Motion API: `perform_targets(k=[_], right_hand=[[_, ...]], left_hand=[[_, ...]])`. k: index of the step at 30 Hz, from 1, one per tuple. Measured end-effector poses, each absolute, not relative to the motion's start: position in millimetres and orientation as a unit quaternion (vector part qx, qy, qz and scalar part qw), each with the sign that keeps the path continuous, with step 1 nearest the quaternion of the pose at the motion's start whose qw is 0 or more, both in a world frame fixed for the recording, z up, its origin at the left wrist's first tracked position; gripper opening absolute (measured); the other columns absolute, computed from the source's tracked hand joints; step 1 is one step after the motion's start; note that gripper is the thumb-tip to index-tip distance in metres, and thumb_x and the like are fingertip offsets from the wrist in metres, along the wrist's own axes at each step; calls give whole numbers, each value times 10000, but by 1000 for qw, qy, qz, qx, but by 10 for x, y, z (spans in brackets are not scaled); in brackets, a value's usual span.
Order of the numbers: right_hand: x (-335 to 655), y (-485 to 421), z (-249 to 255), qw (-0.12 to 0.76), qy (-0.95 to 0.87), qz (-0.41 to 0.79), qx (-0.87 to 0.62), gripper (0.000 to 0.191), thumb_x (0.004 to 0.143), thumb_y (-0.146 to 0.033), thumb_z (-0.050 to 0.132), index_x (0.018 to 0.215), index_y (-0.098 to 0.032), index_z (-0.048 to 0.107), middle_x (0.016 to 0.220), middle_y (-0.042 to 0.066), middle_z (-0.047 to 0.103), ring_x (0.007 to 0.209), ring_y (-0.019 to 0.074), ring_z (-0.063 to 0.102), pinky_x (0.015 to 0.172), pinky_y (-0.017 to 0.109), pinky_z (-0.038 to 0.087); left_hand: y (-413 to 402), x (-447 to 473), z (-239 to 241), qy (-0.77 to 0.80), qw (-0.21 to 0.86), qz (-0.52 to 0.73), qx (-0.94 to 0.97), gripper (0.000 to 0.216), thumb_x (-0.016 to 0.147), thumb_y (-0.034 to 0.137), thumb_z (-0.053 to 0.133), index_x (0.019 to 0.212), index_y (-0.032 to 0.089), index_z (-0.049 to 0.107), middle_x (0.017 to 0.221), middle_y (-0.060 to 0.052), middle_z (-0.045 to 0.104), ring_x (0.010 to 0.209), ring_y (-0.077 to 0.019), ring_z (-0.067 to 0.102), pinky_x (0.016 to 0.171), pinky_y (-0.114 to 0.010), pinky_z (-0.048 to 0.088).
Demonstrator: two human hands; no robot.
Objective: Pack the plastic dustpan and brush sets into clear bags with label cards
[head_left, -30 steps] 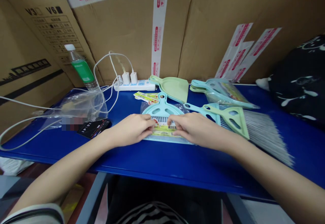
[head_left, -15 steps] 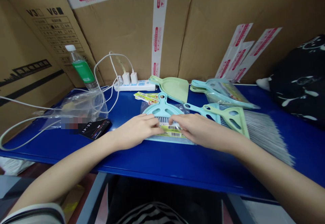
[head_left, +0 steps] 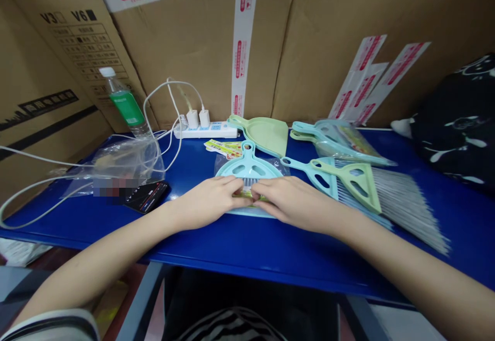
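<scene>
In the middle of the blue table lies a light-blue dustpan and brush set (head_left: 250, 166) in a clear plastic bag (head_left: 220, 162), handle end away from me. Grey bristles show just beyond my fingers. My left hand (head_left: 212, 201) is on the set's left side, its fingers curled and pressed together on the bag. From the right, my right hand (head_left: 288, 196) meets it with bent fingers, fingertips close to the left ones. Both seem to pinch the plastic over the yellow-green label (head_left: 246, 194), which is mostly covered by the fingers.
Right of the set lie a blue brush (head_left: 323, 178) and a green brush (head_left: 361, 189) with long grey bristles. Behind are a green dustpan (head_left: 266, 133), a bagged set (head_left: 344, 140) and a power strip (head_left: 209, 130). At left are a bottle (head_left: 126, 103), cables and a phone (head_left: 149, 196).
My right hand has moved left towards my left hand, and its fingers have closed in. The label, readable before, is now mostly covered.
</scene>
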State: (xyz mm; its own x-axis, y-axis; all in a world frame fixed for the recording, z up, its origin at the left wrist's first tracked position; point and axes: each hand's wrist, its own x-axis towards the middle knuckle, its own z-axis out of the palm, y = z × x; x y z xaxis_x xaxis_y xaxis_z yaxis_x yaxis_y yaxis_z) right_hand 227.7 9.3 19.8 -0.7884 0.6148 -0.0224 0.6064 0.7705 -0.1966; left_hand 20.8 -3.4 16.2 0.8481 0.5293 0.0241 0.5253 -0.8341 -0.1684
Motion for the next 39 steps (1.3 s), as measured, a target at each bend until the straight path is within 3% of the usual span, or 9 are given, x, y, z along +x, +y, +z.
perform_targets(k=[8, 16, 21, 26, 32, 39], right_hand=[[2241, 115, 175, 48, -905, 143, -397, 136, 852, -87, 469, 781, -196, 509, 728, 11, 619, 659, 157, 544, 570, 261, 298], [2208, 96, 193, 16, -882, 64, -466, 56, 858, -204, 555, 802, -204, 561, 703, 21, 638, 665, 189, 582, 523, 266, 214], [2301, 154, 250, -22, -878, 35, -478, 168, 822, -308, 635, 724, -215, 536, 578, -14, 543, 608, 176, 553, 493, 254, 209], [2396, 187, 307, -56, -869, 29, -491, 264, 792, -344, 672, 675, -220, 471, 601, -17, 534, 598, 166, 526, 490, 255, 219], [2475, 196, 341, -78, -862, 41, -500, 334, 795, -310, 631, 620, -232, 357, 597, -11, 543, 564, 159, 497, 493, 266, 232], [2552, 184, 355, -65, -879, 97, -463, 207, 753, -170, 506, 644, -238, 344, 592, -10, 561, 497, 133, 470, 488, 267, 277]], left_hand=[[-48, 229, 172, -287, 69, 18, -955, 408, 897, 100, 457, 1250, 262, 583, 986, -62, 575, 897, -195, 592, 803, -333, 513], [-73, 243, 209, -290, 91, 37, -952, 403, 872, 80, 439, 1208, 221, 612, 945, -70, 583, 875, -204, 573, 775, -330, 495], [-43, 180, 271, -292, 90, 40, -951, 394, 816, 62, 463, 1125, 208, 659, 903, -73, 587, 897, -223, 542, 796, -344, 470], [-24, 88, 381, -320, 67, 51, -944, 416, 827, 76, 433, 1094, 247, 701, 802, -62, 567, 800, -209, 488, 761, -337, 450], [17, -38, 474, -359, 9, 52, -932, 459, 786, 51, 414, 997, 286, 748, 741, -33, 564, 753, -180, 474, 790, -294, 448], [1, -48, 531, -405, -15, 67, -912, 407, 798, 82, 397, 889, 268, 747, 797, -12, 643, 817, -170, 571, 712, -263, 439]])
